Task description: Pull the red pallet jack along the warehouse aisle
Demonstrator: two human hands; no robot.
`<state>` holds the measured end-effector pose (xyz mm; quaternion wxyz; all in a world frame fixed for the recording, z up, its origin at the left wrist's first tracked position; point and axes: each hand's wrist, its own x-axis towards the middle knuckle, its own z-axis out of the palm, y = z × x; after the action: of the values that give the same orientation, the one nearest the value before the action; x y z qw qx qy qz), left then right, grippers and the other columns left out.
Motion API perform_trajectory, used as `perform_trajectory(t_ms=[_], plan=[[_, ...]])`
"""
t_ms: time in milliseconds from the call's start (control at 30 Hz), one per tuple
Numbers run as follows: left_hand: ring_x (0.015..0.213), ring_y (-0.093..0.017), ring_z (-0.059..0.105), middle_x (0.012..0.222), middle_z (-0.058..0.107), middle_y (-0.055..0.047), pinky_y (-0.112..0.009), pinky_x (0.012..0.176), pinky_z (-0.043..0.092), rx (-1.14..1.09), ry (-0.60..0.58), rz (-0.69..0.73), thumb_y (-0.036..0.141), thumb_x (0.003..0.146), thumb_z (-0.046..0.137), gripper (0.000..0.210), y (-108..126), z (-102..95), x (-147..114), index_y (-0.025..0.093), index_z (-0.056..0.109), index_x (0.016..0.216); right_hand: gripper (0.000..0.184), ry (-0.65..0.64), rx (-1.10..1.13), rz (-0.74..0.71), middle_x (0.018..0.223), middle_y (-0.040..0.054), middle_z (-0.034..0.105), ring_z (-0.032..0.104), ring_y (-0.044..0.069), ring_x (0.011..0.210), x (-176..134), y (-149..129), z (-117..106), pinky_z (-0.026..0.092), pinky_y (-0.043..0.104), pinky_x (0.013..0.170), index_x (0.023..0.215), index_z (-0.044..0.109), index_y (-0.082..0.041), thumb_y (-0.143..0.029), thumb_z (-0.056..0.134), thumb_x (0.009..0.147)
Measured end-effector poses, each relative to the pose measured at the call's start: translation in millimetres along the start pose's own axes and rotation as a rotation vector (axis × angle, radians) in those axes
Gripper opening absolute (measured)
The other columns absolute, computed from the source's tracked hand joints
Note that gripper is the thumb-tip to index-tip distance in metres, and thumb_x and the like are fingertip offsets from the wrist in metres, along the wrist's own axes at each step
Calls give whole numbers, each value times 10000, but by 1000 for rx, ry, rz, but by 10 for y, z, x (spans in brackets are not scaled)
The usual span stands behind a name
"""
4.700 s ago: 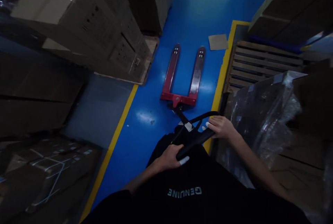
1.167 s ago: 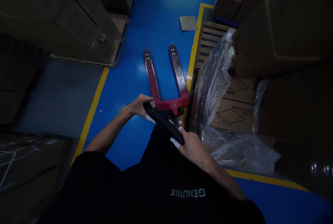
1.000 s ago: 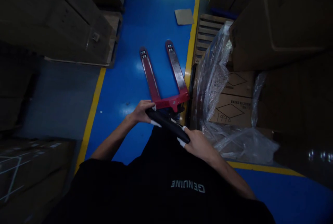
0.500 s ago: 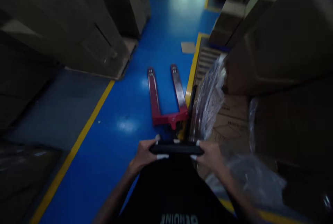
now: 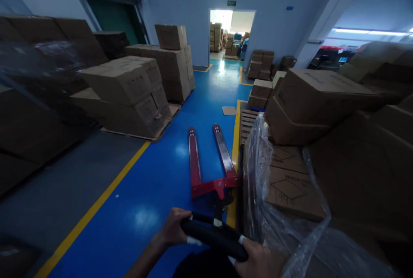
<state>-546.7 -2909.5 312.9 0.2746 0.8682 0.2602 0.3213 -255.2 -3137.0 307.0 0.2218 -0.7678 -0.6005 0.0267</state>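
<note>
A red pallet jack (image 5: 213, 185) stands on the blue floor in front of me, its two forks pointing away up the aisle. Its black loop handle (image 5: 214, 237) is tilted back toward my body. My left hand (image 5: 177, 227) is wrapped round the left end of the handle. Round the right end, lower in view, closes my right hand (image 5: 253, 258). White wrapping shows on fingers of both hands. Nothing lies on the forks. Close to the jack's right side are cartons (image 5: 292, 183) under loose clear plastic film (image 5: 258, 157).
Stacked cartons (image 5: 129, 84) on a pallet line the left side. On the right stands a slatted wooden pallet (image 5: 248, 123), with more boxes beyond. A flat cardboard piece (image 5: 229, 110) lies ahead on the floor. Yellow lines edge the aisle, which leads to a bright doorway (image 5: 230, 32).
My view has tilted up, bringing the far wall and doorway into sight. The handle has turned, its right end now lower and nearer me. Both hands keep their hold.
</note>
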Motion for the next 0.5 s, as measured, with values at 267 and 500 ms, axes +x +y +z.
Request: perform_trajectory(t_ms=[267, 500], plan=[[501, -146, 639, 569, 626, 32, -310, 589, 394, -6, -33, 65, 962, 876, 825, 811, 204, -157, -1041, 222, 548, 695, 137, 56, -22, -48, 815, -19, 846, 833, 208, 723, -963, -635, -21, 527, 287, 693, 824, 763, -280, -200, 710, 726], [500, -164, 663, 596, 669, 34, -327, 578, 468, 0, -82, 68, 765, 883, 911, 635, 297, -232, -1623, 245, 579, 737, 111, 58, 12, -42, 771, -17, 797, 769, 204, 691, -1533, -904, 105, 498, 319, 698, 851, 732, -280, -224, 752, 757]])
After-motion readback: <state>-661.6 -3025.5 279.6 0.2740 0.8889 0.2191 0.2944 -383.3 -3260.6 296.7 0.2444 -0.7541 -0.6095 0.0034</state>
